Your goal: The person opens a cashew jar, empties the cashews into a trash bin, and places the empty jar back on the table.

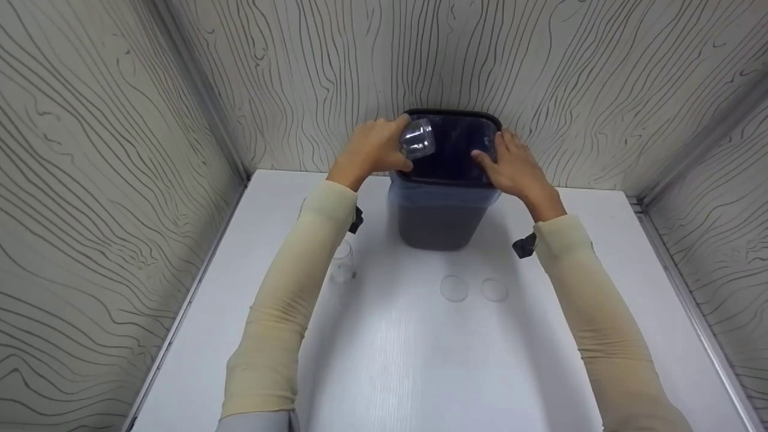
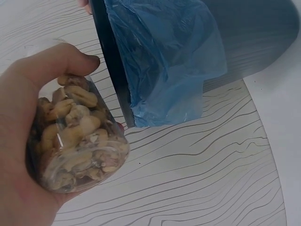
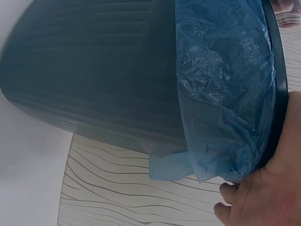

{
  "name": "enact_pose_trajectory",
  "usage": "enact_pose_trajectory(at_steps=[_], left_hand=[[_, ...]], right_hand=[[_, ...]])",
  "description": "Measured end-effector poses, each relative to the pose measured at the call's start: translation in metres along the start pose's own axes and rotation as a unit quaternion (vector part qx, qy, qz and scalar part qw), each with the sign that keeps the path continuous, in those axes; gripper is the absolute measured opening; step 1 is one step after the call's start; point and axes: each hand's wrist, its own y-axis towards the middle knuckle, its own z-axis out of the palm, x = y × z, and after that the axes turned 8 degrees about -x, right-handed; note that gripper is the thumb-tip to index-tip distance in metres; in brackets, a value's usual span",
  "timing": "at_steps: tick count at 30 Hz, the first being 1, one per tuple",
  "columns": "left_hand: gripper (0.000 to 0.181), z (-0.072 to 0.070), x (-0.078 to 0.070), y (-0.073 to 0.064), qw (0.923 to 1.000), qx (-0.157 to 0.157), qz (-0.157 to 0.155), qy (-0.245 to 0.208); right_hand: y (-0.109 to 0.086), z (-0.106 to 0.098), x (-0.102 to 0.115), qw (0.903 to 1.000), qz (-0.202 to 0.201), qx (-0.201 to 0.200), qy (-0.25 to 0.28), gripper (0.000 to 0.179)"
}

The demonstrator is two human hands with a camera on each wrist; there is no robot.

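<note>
A dark trash bin (image 1: pixel 441 219) with a blue plastic liner (image 3: pixel 225 84) folded over its rim stands near the back wall. My left hand (image 1: pixel 375 147) grips a clear plastic jar (image 1: pixel 418 138) at the bin's left rim, its mouth tipped toward the bin's opening. In the left wrist view, nuts (image 2: pixel 77 127) that look like cashews and peanuts fill much of the jar. My right hand (image 1: pixel 516 165) grips the bin's right rim, thumb on the inner side and fingers outside. The bottom of the bin's inside is too dark to make out.
Another clear jar (image 1: pixel 342 267) stands on the white table (image 1: pixel 384 360), partly behind my left forearm. Two clear round discs (image 1: pixel 453 288), perhaps lids, lie in front of the bin. Wood-patterned walls (image 1: pixel 324 78) enclose the table at the back and sides.
</note>
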Motion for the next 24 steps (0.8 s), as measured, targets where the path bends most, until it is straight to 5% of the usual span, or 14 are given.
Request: enact_pose_trajectory(at_steps=[24], left_hand=[[0.078, -0.003, -0.0006, 0.0038, 0.9986, 0.012, 0.014, 0.05]], right_hand=[[0.0012, 0.0003, 0.0003, 0.9999, 0.004, 0.008, -0.008, 0.098]])
